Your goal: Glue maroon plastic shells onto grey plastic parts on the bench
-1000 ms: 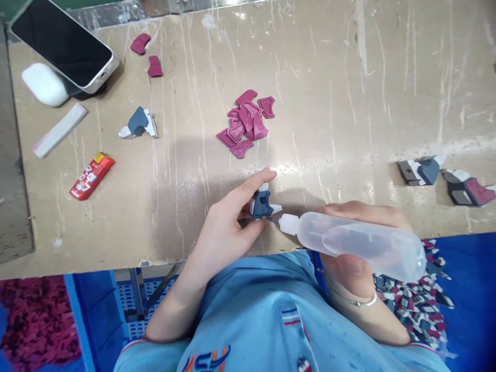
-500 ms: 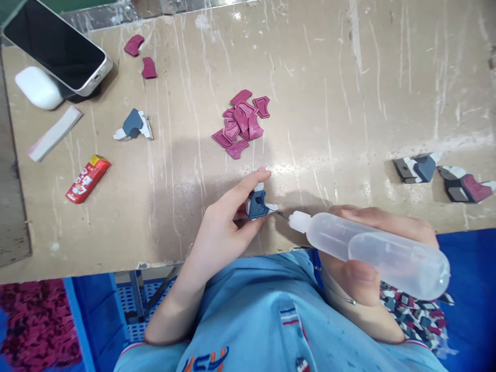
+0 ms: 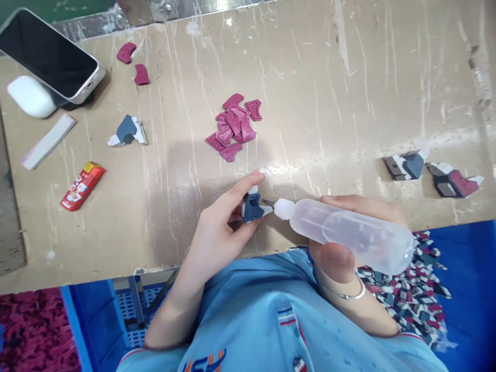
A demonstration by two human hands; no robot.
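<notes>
Near the table's front edge, my left hand [image 3: 220, 227] pinches a small dark-blue and white plastic part [image 3: 252, 207] between thumb and fingers. My right hand [image 3: 337, 248] is wrapped round a translucent squeeze bottle [image 3: 352, 232] with clear liquid inside, tilted so its thin metal tip points left. That tip is at the right side of the blue part; whether it touches cannot be made out. Beyond my left hand lies a loose pile of maroon plastic pieces [image 3: 233, 124]. At the right rest a blue-and-white assembled part [image 3: 406, 165] and a maroon-and-white one [image 3: 455, 181].
On the left lie a phone [image 3: 50, 54], a white rounded case [image 3: 31, 96], a pale strip [image 3: 48, 142], a red packet [image 3: 82, 187], another blue-white part [image 3: 127, 130] and a maroon piece [image 3: 141, 74]. Below the table are blue bins [image 3: 95, 325] with many parts.
The bottle in my right hand has shifted left and slightly up, bringing its tip to the blue part's inner edge. My left hand keeps its hold. The whole view has shifted slightly.
</notes>
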